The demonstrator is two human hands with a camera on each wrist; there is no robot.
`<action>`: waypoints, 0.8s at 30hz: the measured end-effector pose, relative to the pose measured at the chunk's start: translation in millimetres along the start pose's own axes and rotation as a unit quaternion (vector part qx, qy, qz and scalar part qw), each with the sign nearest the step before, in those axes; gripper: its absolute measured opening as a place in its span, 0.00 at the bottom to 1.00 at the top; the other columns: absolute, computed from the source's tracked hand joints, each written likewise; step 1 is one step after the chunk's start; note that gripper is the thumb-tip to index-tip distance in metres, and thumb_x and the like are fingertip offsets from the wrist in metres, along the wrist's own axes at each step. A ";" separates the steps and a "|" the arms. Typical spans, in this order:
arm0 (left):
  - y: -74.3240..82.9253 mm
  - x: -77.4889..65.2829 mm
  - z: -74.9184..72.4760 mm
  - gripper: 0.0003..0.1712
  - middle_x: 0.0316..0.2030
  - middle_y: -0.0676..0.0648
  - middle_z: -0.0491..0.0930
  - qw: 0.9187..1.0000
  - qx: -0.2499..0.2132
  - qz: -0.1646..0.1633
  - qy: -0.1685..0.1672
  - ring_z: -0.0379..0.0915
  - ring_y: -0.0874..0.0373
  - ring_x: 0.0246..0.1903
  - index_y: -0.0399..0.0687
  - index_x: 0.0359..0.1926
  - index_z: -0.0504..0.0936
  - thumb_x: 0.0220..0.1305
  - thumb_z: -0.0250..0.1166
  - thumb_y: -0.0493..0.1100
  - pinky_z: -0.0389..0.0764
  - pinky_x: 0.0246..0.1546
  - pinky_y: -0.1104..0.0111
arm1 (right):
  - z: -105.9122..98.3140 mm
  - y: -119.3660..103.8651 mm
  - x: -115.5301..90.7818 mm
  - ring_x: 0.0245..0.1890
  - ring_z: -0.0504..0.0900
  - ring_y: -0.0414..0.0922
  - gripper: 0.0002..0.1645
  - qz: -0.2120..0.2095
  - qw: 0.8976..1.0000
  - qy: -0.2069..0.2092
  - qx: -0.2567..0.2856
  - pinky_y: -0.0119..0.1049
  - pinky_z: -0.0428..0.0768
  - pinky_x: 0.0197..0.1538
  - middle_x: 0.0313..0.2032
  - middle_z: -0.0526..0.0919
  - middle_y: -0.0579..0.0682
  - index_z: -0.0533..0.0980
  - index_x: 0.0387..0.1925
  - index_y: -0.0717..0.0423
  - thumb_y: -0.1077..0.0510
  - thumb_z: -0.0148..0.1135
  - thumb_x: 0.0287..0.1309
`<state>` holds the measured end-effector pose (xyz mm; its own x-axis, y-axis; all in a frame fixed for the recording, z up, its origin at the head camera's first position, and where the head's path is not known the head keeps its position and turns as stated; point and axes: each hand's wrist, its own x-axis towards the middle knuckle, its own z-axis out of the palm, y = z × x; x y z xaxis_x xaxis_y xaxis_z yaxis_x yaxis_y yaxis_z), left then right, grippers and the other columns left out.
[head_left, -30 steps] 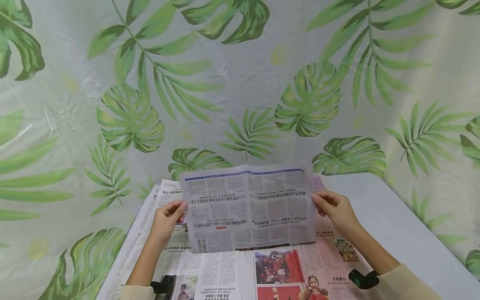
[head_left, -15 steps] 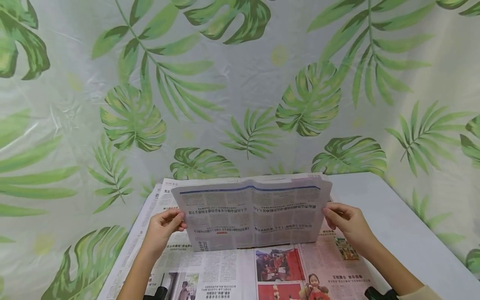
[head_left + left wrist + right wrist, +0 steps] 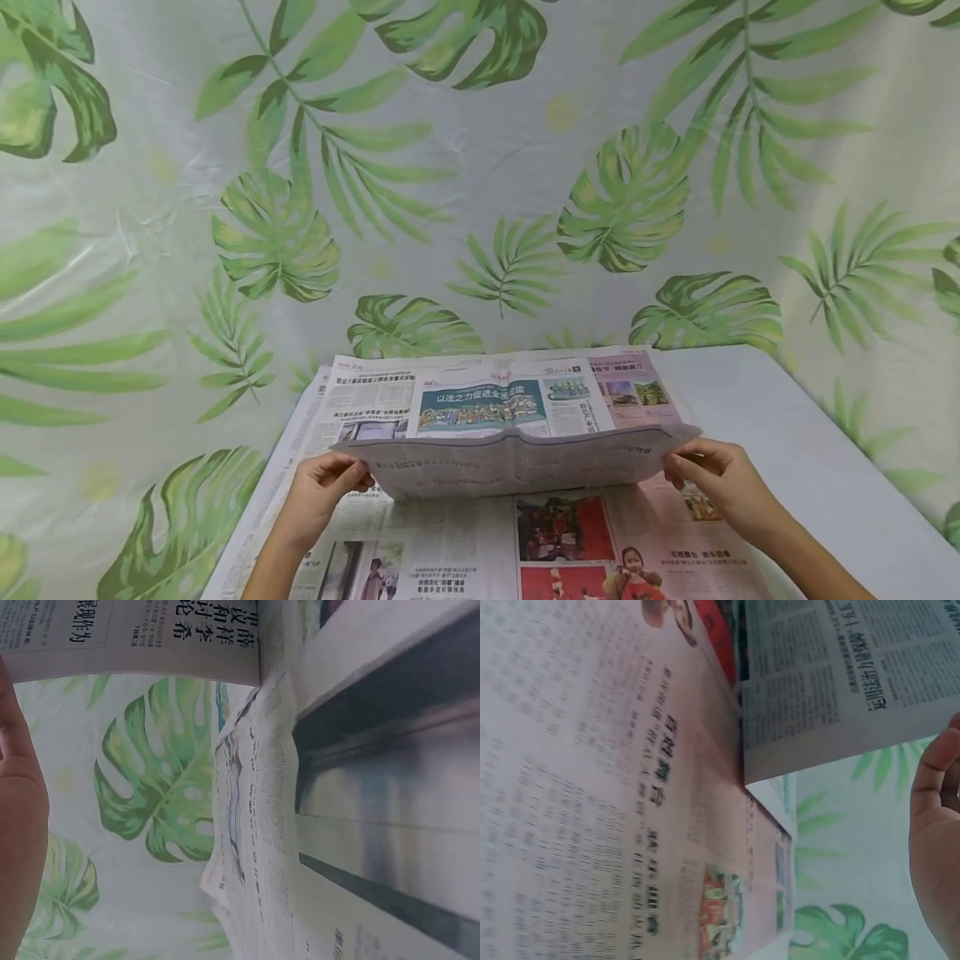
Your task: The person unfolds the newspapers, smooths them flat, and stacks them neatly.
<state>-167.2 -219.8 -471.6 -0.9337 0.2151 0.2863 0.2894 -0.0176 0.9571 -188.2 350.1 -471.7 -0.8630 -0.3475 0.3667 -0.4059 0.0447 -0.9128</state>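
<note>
A newspaper sheet (image 3: 480,467) with a crease down its middle is folded over toward the person, its raised flap slanting low above the lower pages. Its upper part lies flat behind, showing a teal picture panel (image 3: 480,407). My left hand (image 3: 318,492) pinches the flap's left corner between thumb and fingers. At the opposite corner my right hand (image 3: 723,479) pinches the flap the same way. In the right wrist view the flap (image 3: 855,682) stands up from the page beneath, with the right hand (image 3: 937,825) at its edge.
Larger spread newspapers (image 3: 442,550) with colour photos lie under the folded sheet. They cover much of a white table (image 3: 787,433), whose bare strip shows at the right. A leaf-patterned curtain (image 3: 495,167) hangs behind the table.
The flap's top edge has come down and toward the person, from nearly upright to low. Both hands have lowered with it and moved slightly apart, exposing the teal panel behind.
</note>
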 end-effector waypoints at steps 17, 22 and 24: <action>-19.8 -30.6 -3.2 0.21 0.51 0.51 0.85 0.990 -0.059 0.050 -0.115 0.82 0.63 0.51 0.41 0.52 0.85 0.71 0.53 0.20 0.84 0.49 0.72 | 3.6 20.4 -34.1 0.59 0.79 0.38 0.23 -0.068 0.991 -0.098 0.065 0.27 0.81 0.57 0.53 0.84 0.51 0.81 0.52 0.66 0.83 0.47 0.67; -23.7 -30.7 -2.4 0.15 0.50 0.52 0.86 0.993 0.012 0.049 -0.111 0.81 0.64 0.51 0.36 0.50 0.84 0.74 0.53 0.24 0.83 0.50 0.72 | 5.8 22.0 -37.1 0.56 0.80 0.36 0.23 -0.060 0.991 -0.107 0.048 0.29 0.83 0.54 0.51 0.83 0.51 0.82 0.51 0.63 0.83 0.48 0.66; -25.2 -31.2 -2.8 0.13 0.49 0.53 0.85 0.993 0.032 0.040 -0.109 0.81 0.64 0.51 0.33 0.50 0.84 0.74 0.54 0.25 0.83 0.50 0.72 | 5.9 22.6 -37.9 0.56 0.80 0.36 0.23 -0.062 0.991 -0.111 0.043 0.29 0.84 0.53 0.51 0.83 0.53 0.81 0.51 0.64 0.83 0.48 0.66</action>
<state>-145.9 -228.9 -504.5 -0.8411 0.4224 0.3379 0.3803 0.0175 0.9247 -162.9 358.8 -507.3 -0.7165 -0.5435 0.4372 -0.4689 -0.0887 -0.8788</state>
